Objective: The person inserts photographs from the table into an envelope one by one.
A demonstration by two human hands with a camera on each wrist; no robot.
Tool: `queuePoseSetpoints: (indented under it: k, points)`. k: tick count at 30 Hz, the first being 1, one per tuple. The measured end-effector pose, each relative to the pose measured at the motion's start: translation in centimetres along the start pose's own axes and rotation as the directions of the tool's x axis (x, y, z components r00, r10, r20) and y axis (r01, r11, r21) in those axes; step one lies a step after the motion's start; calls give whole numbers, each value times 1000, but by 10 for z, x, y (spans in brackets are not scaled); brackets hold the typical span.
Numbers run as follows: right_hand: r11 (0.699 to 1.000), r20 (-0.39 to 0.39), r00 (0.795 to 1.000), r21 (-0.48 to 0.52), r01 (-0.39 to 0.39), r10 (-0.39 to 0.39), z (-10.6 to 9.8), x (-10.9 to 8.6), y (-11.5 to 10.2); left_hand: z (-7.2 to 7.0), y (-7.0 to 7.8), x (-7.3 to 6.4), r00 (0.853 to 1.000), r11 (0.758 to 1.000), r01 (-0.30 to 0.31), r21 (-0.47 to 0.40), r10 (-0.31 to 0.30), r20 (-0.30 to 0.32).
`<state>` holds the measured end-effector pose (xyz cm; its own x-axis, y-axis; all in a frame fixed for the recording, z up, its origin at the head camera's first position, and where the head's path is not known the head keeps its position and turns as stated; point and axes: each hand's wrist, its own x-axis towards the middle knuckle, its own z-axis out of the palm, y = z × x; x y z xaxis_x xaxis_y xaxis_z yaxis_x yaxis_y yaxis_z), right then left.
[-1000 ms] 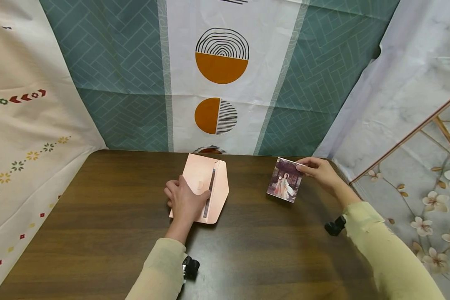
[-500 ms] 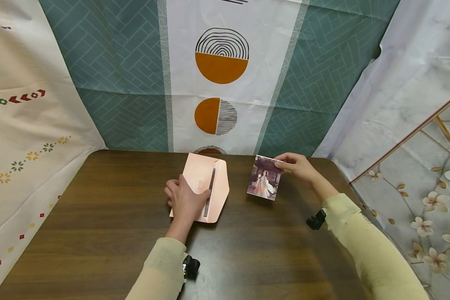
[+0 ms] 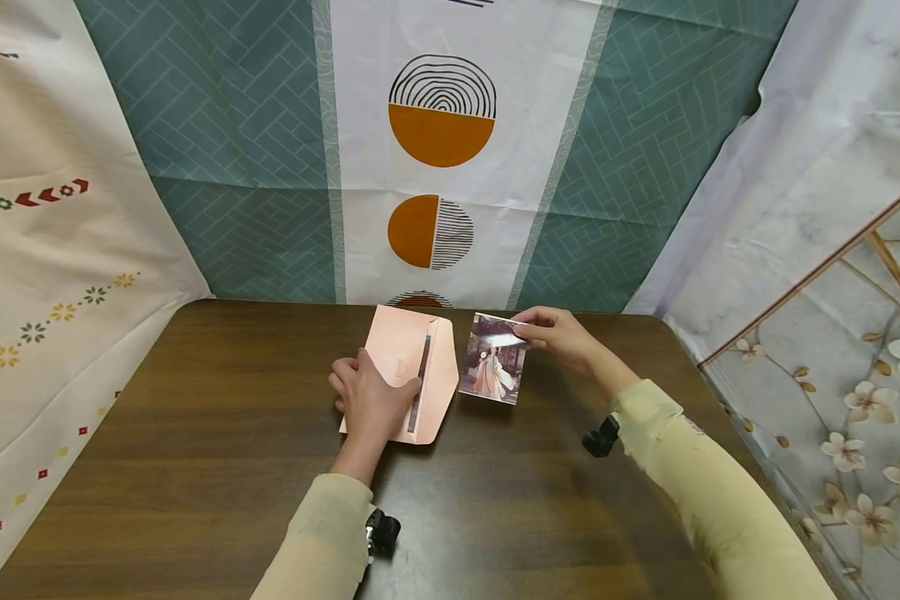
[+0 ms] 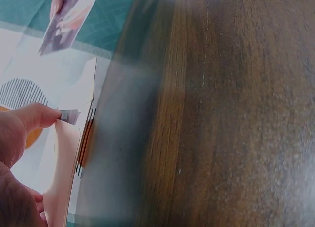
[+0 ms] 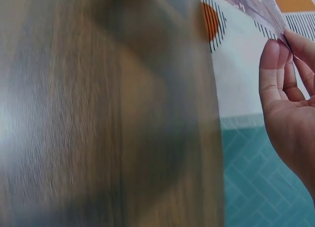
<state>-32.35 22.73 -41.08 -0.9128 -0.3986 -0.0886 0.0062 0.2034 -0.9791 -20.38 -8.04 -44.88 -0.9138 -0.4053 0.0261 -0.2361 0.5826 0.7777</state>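
Observation:
A pale pink envelope (image 3: 438, 375) is held above the table with its pointed flap spread to the right. My left hand (image 3: 371, 400) grips it, thumb at the mouth and the other fingers behind its far side. In the left wrist view, a dark card edge (image 4: 69, 116) shows in the mouth of the envelope (image 4: 66, 148), beside the thumb. My right hand (image 3: 558, 337) pinches a picture card (image 3: 492, 360) by its upper right corner. The card shows a robed figure on a dark purple ground, and its left edge is close to the flap tip.
A dark brown wooden table (image 3: 495, 517) lies beneath both hands. Behind it hangs a teal and white patterned cloth (image 3: 450, 175). A cream cloth (image 3: 82, 250) is on the left and a floral marbled cloth (image 3: 817, 333) on the right.
My right hand has carried the picture card leftward, from well right of the envelope to just beside its flap. The left hand and the envelope stay almost still.

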Motion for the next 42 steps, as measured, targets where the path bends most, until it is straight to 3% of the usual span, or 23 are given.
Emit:
queuePoseSetpoints:
  k: [10,23,42]
  points:
    - [998,61,998,58,-16,13,32,15,4,0,3,-1,1000,1000,4,1,-4,-3]
    - [997,109,993,60,-55,49,59,25,16,0,1,-1,1000,1000,-8,-7,8,-18]
    - [996,102,991,-29,-81,83,72,39,20,2,2,-2,1000,1000,-10,-15,10,-20]
